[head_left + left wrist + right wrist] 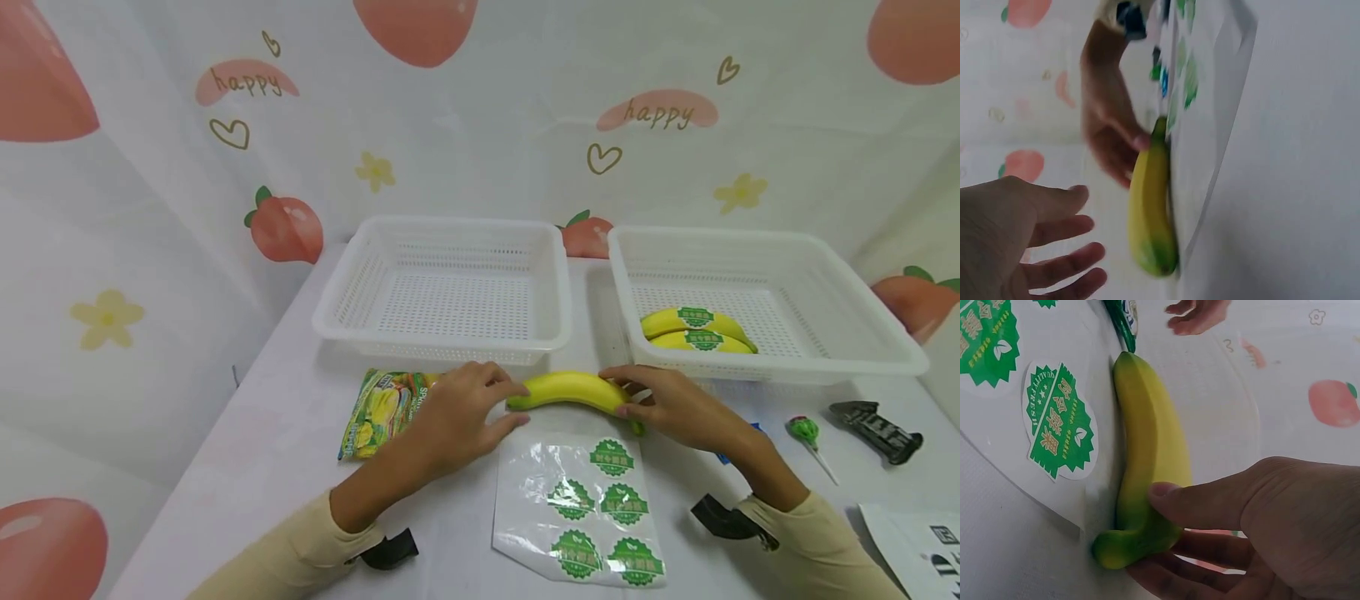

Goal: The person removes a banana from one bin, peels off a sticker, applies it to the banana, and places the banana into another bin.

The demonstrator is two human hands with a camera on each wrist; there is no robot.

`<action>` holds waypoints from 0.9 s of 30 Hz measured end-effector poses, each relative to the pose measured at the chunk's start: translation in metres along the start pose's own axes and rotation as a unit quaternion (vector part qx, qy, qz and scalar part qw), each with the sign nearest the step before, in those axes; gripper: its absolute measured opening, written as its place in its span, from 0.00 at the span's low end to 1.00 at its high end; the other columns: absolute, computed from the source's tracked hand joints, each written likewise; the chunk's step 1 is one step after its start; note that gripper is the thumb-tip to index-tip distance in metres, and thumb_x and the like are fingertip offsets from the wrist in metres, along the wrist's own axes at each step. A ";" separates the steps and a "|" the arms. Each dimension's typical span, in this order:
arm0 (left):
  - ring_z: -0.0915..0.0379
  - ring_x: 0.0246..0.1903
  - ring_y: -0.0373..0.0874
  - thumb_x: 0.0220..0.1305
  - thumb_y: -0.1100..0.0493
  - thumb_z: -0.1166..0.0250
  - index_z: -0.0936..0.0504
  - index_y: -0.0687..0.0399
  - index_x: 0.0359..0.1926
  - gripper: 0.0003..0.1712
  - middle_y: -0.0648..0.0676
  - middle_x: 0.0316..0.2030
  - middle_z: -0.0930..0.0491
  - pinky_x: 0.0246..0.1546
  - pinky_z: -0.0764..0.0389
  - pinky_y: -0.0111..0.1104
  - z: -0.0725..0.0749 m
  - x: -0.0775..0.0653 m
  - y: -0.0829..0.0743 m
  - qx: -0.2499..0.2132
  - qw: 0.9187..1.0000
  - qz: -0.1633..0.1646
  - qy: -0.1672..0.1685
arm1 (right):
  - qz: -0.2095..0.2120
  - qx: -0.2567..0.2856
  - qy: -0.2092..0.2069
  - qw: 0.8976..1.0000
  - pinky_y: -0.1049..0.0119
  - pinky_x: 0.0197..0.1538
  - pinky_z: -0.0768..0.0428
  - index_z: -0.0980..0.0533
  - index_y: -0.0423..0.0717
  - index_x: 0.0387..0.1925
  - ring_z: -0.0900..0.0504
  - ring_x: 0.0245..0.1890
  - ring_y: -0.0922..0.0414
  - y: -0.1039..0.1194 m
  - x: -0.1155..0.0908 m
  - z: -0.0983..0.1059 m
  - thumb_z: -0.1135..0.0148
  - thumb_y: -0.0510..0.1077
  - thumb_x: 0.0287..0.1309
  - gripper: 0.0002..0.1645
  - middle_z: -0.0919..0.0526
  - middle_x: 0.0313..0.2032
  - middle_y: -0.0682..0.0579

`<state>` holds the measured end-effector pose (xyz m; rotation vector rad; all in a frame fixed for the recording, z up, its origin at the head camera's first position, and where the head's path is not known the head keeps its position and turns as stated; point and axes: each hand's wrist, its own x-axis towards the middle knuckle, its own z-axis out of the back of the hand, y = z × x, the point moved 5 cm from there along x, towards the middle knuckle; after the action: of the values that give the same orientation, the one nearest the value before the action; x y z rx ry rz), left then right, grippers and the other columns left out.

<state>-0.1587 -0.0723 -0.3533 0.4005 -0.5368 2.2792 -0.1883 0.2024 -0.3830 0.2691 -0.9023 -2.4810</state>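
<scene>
A yellow banana (pixel 570 387) with green ends lies across the table, just behind a clear sheet of green round stickers (pixel 572 498). My right hand (pixel 671 404) pinches its right end; in the right wrist view the thumb presses on the banana (pixel 1147 437) near the stem, fingers beneath. Near the other tip is my left hand (pixel 465 412), and the left wrist view shows its fingers (pixel 1063 259) spread and apart from the banana. Part of a green and yellow snack packet (pixel 386 408) is hidden behind the left hand.
Two white baskets stand behind: the left basket (pixel 442 346) holds nothing, the right basket (pixel 795 367) holds two stickered bananas (pixel 701 329). A lollipop (pixel 806 433), a black wrapped item (pixel 877 432) and a printed white sheet (pixel 918 542) lie at right. Bits of blue show behind the right wrist.
</scene>
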 end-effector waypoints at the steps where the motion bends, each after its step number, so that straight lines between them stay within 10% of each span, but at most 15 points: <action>1: 0.20 0.45 0.44 0.69 0.46 0.26 0.10 0.46 0.54 0.17 0.49 0.46 0.15 0.45 0.18 0.37 -0.006 0.000 -0.004 -0.007 1.000 -0.001 0.028 | -0.001 0.000 0.000 1.000 0.57 0.53 0.13 0.23 0.39 0.68 0.15 0.57 0.43 0.000 0.000 0.000 0.29 0.37 0.67 0.30 0.17 0.62 0.41; 9: 0.24 0.53 0.43 0.70 0.36 0.31 0.16 0.42 0.64 0.28 0.48 0.54 0.18 0.50 0.22 0.33 -0.048 0.006 -0.031 -0.010 0.986 -0.011 0.164 | -0.012 -0.004 -0.010 1.000 0.56 0.53 0.13 0.23 0.40 0.68 0.15 0.56 0.43 -0.002 -0.001 -0.002 0.29 0.37 0.67 0.30 0.16 0.61 0.41; 27: 0.30 0.49 0.38 0.61 0.39 0.23 0.23 0.43 0.72 0.41 0.49 0.54 0.24 0.48 0.31 0.29 -0.069 0.010 -0.032 -0.022 0.974 0.020 0.225 | -0.002 -0.003 -0.012 1.000 0.55 0.53 0.13 0.23 0.40 0.68 0.15 0.56 0.45 -0.001 -0.001 -0.002 0.29 0.37 0.68 0.29 0.16 0.61 0.41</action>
<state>-0.1506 -0.0118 -0.4004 -0.1523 -0.3614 2.2922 -0.1869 0.2028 -0.3848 0.2392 -0.9041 -2.4954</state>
